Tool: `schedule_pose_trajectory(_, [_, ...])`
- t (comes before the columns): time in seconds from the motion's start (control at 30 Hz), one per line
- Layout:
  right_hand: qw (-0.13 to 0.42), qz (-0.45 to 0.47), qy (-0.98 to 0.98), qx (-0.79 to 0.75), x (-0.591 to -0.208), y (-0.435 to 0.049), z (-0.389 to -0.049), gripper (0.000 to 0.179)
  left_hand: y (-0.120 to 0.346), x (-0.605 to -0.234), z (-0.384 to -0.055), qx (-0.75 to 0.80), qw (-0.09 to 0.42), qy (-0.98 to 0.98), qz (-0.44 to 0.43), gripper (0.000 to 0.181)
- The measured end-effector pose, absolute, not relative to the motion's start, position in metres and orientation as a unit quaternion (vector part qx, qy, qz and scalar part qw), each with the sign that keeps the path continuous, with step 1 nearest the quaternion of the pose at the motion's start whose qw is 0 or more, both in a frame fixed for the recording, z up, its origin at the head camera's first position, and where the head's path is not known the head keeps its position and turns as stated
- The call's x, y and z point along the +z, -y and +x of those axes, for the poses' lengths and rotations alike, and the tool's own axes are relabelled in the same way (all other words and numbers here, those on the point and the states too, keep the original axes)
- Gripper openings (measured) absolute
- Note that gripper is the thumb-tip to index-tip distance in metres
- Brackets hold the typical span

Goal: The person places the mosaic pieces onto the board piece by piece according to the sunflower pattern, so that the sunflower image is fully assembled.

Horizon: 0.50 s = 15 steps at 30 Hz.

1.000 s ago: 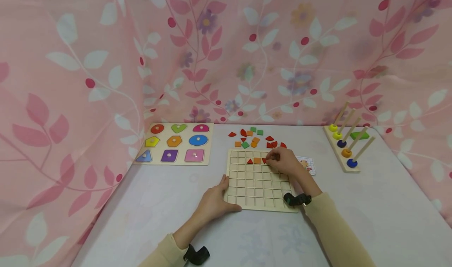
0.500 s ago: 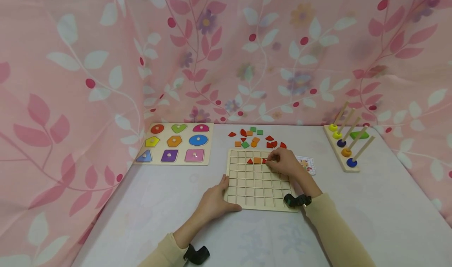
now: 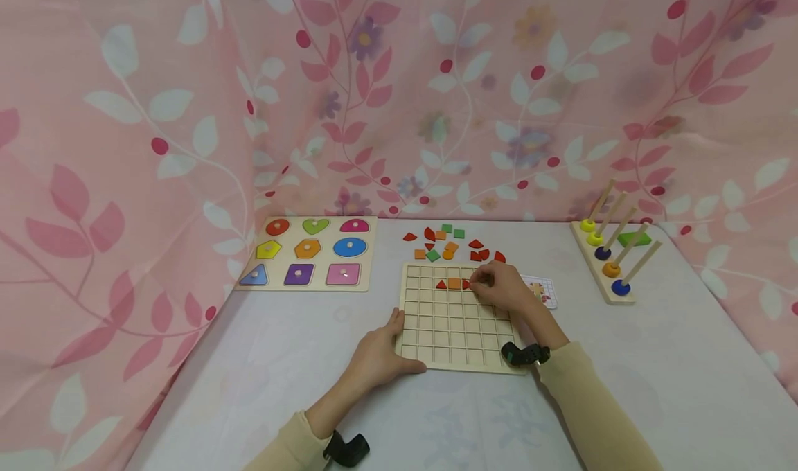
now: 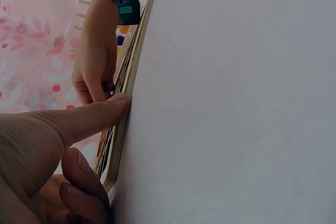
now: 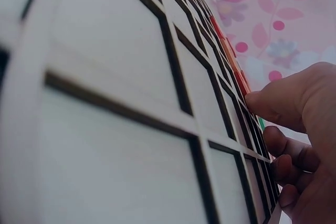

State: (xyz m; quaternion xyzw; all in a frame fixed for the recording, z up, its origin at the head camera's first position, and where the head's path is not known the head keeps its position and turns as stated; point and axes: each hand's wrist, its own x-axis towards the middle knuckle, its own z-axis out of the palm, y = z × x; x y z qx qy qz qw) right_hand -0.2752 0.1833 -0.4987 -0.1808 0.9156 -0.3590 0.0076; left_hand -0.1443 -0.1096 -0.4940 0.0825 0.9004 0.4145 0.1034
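A pale wooden grid board (image 3: 441, 318) lies in the middle of the table. My left hand (image 3: 377, 352) grips its near left corner, thumb along the front edge and fingers at the left side; the left wrist view shows the thumb (image 4: 100, 119) against the rim. In the board's upper rows sit a red triangle (image 3: 441, 285), an orange square (image 3: 454, 284) and a second red triangle (image 3: 465, 285) in a row. My right hand (image 3: 499, 282) pinches this second triangle, its fingertips covering part of it. In the right wrist view the thumb (image 5: 278, 100) meets the red piece (image 5: 241, 81).
Loose red, orange and green pieces (image 3: 451, 247) lie behind the board. A shape puzzle (image 3: 324, 263) with knobbed pieces is at the left. A picture card (image 3: 547, 292) lies beyond my right wrist, and a peg stand (image 3: 598, 267) with coloured rings is at the right.
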Motion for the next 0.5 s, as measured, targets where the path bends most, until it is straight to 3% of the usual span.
schedule_pose_trajectory(0.5, [-0.008, -0.19, -0.919, -0.346, -0.4977, -0.183, -0.2781, 0.004, 0.109, -0.4922, -0.1448, 0.412, 0.105, -0.902, 0.081, 0.111])
